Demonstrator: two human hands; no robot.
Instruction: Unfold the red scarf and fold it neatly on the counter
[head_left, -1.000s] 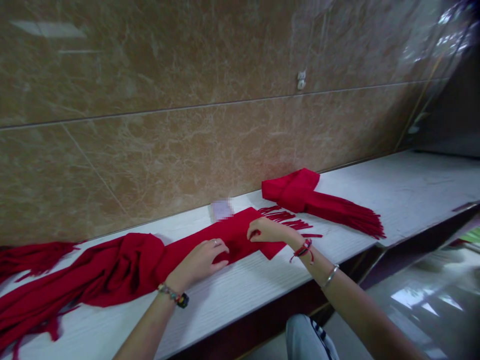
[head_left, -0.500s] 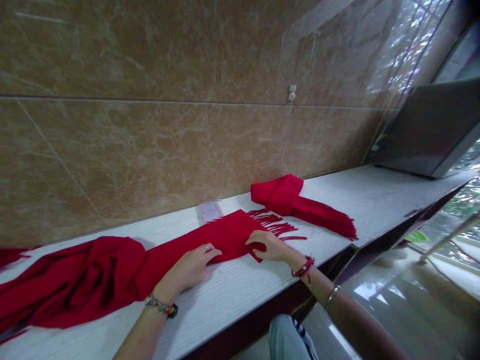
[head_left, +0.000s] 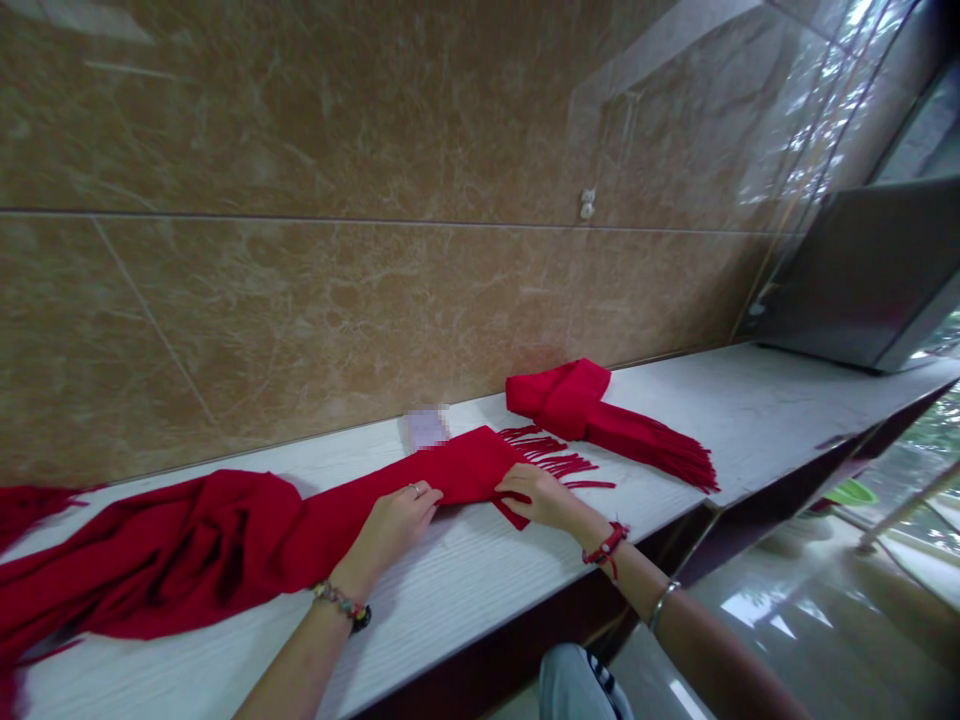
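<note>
A red fringed scarf (head_left: 457, 465) lies along the shelf, its right part folded into a flat band and its left part bunched in loose wrinkles. My left hand (head_left: 397, 525) pinches the near edge of the flat band, a ring showing on one finger. Close to the fringed end, my right hand (head_left: 536, 495) is closed on the same near edge, where a small corner of cloth sticks out below the fingers. The fringe spreads to the right beyond my right hand. Behind it rests a second red scarf (head_left: 574, 405), folded across itself with its fringe pointing right.
The white wood-grain shelf (head_left: 450, 590) runs along a brown marbled tile wall (head_left: 337, 330). A small blurred pale item (head_left: 426, 428) lies behind the scarf by the wall. A large grey box-like object (head_left: 862, 270) stands at the far right. My knee (head_left: 577, 685) is below the front edge.
My hands have come down onto the scarf's near edge and their fingers have closed on it. The protruding corner looks smaller than before. The camera view has turned to the right.
</note>
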